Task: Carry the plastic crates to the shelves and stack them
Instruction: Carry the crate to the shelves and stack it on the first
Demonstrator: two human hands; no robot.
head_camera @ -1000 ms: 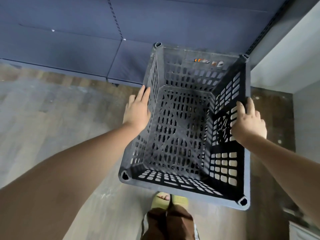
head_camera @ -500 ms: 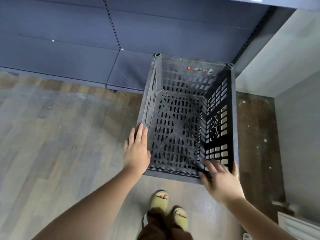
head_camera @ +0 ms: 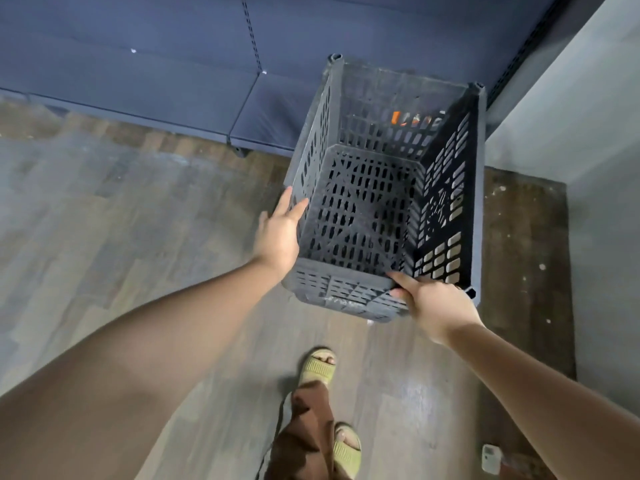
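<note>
Down by the foot of the blue shelves (head_camera: 145,64), seen from the head camera, a dark grey plastic crate (head_camera: 377,188) is tipped up, its open mouth facing the person and its far end low against the bottom shelf, close to the corner where a pale wall (head_camera: 571,116) runs along the right. Its walls and base are slotted all over, and the base carries a moulded cross. Nothing lies loose inside it that I can see; only a small orange and white scrap (head_camera: 414,119) shows high on the far wall, and whether it is a label or something behind the slots I cannot tell.

Left hand (head_camera: 278,233) lies flat against the outside of the crate's left wall, fingers straight and close together, thumb a little apart. Right hand (head_camera: 436,306) grips the near rim at its right corner, thumb stretched along the inner edge and the other fingers curled under the rim, mostly hidden.

Both bare forearms reach forward from the bottom of the view. Below them are brown trousers (head_camera: 308,441) and two pale green sandals (head_camera: 317,368) on a grey-brown wood-patterned floor (head_camera: 121,237). A small white object (head_camera: 491,459) lies on the floor at the lower right, too small to make out.
</note>
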